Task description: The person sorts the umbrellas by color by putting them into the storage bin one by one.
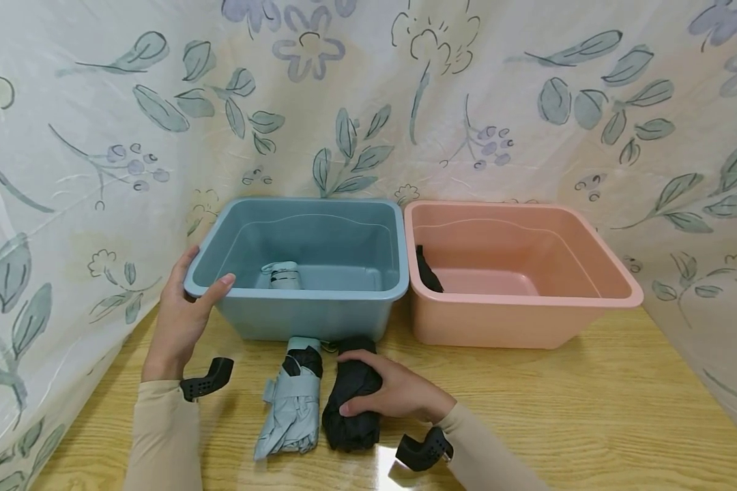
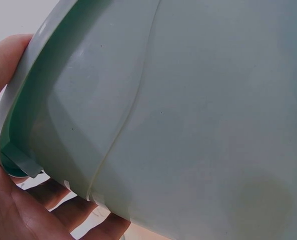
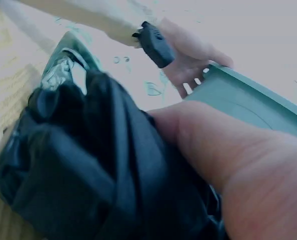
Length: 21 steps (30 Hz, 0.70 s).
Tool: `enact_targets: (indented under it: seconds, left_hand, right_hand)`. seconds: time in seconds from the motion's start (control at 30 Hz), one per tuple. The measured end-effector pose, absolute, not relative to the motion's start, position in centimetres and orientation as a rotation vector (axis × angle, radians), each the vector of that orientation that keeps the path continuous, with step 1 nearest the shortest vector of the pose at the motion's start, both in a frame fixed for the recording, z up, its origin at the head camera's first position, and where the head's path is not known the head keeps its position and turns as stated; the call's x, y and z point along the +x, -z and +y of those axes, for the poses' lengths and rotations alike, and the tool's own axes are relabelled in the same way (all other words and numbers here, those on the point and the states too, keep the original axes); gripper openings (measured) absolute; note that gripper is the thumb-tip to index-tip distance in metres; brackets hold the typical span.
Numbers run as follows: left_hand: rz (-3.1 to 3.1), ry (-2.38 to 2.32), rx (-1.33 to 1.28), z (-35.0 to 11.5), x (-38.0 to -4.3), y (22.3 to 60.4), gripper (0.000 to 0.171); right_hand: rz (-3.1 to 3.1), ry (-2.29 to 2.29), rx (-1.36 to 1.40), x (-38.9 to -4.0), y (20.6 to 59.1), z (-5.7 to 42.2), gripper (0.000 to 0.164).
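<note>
My left hand (image 1: 184,310) grips the left front corner of the blue plastic bin (image 1: 319,294). Its thumb lies over the rim, and in the left wrist view the fingers (image 2: 71,212) reach round the bin's outer wall. My right hand (image 1: 396,385) holds a folded black umbrella (image 1: 350,423) on the table before the bin, thumb on the near side. A folded light blue umbrella (image 1: 295,409) lies just left of it, its handle end toward the bin. In the right wrist view the black cloth (image 3: 113,165) fills much of the frame.
Beside the blue bin stands a pink bin (image 1: 516,320), their rims close together. A light blue umbrella (image 1: 284,276) shows inside the blue bin, and a dark object (image 1: 428,271) leans in the pink bin's left side. A floral curtain (image 1: 454,102) hangs behind the wooden table (image 1: 620,409).
</note>
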State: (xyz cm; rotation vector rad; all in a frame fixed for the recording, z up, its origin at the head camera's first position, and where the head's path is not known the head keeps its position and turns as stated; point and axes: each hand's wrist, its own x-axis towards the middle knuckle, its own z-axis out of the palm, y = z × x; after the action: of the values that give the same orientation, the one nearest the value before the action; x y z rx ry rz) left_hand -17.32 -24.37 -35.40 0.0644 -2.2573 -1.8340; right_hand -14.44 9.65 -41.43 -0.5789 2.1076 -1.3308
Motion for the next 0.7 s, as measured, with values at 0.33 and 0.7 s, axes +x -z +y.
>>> enact_targets:
  seconds: [0.33, 0.7]
  left_hand:
    - [-2.269, 1.81, 0.067, -24.3, -17.3, 35.3, 0.088]
    - [-2.277, 1.813, 0.081, -24.4, -17.3, 35.2, 0.089]
  right_hand:
    - [1.891, 1.494, -0.649, -14.8, 42.3, 11.8, 0.081]
    - [1.468, 1.628, -0.748, -14.9, 40.4, 13.4, 0.086]
